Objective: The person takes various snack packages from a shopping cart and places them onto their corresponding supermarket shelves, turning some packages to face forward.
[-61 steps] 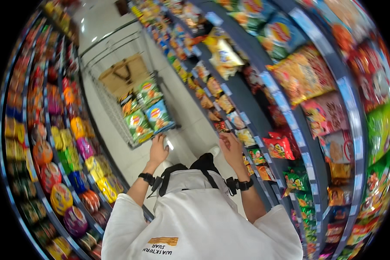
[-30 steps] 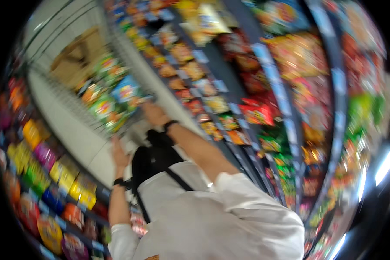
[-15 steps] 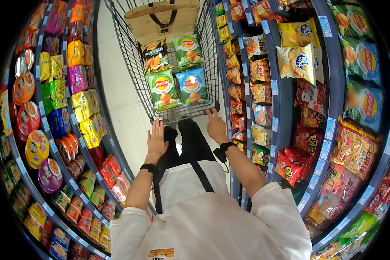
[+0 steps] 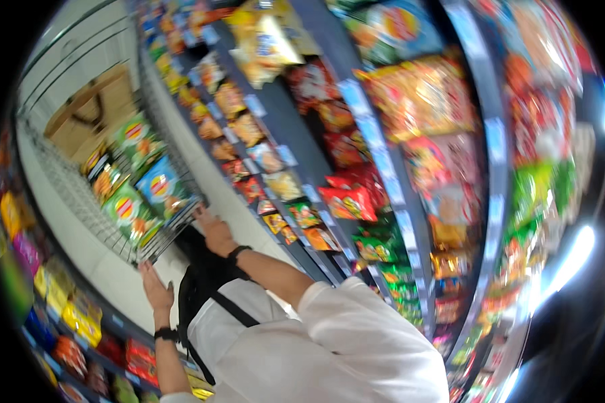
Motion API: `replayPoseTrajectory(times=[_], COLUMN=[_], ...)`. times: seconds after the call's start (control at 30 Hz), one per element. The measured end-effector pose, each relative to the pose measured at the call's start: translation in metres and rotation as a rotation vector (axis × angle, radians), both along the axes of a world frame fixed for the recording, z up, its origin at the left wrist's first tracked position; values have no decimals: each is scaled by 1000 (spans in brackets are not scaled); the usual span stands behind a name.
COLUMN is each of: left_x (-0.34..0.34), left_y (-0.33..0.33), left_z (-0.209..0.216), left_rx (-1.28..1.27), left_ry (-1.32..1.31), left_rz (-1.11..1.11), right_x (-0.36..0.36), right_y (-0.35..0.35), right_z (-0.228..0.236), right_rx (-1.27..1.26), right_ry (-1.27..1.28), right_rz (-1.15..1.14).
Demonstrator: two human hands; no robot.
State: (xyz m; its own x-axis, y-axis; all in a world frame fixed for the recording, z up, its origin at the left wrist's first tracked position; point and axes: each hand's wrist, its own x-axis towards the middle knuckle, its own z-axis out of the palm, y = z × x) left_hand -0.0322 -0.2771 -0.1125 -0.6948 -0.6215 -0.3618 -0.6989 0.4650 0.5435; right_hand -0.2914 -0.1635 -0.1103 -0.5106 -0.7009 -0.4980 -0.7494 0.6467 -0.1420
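Along the left, shelves (image 4: 67,316) of bright snack bags line the aisle. The left hand (image 4: 153,285) rests flat against the near end of the wire shopping cart (image 4: 138,245), fingers spread, its grip apart. The right hand (image 4: 215,232) closes its grip on that same end, steadying the cart with its chip bags (image 4: 160,188) beside the right-hand shelves (image 4: 356,201).

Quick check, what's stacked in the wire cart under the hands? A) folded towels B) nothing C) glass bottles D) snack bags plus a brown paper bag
D: green and blue snack bags and a brown paper bag lie in the wire cart, with the right hand and left hand at its near end.
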Motion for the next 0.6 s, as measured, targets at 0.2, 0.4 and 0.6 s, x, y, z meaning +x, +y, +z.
replayPoseTrajectory(times=[0.2, 0.4, 0.6], left_x=[6, 24, 31], left_y=[20, 39, 78], left_z=[6, -3, -20], left_rx=[-105, -122, -241], left_ry=[-47, -180, -319], left_rz=[-179, -214, -157], right_x=[14, 19, 21], right_y=[18, 36, 90], right_z=[26, 31, -27], right_rx=[100, 116, -376], right_ry=[69, -140, -15], right_rz=[-73, -155, -83])
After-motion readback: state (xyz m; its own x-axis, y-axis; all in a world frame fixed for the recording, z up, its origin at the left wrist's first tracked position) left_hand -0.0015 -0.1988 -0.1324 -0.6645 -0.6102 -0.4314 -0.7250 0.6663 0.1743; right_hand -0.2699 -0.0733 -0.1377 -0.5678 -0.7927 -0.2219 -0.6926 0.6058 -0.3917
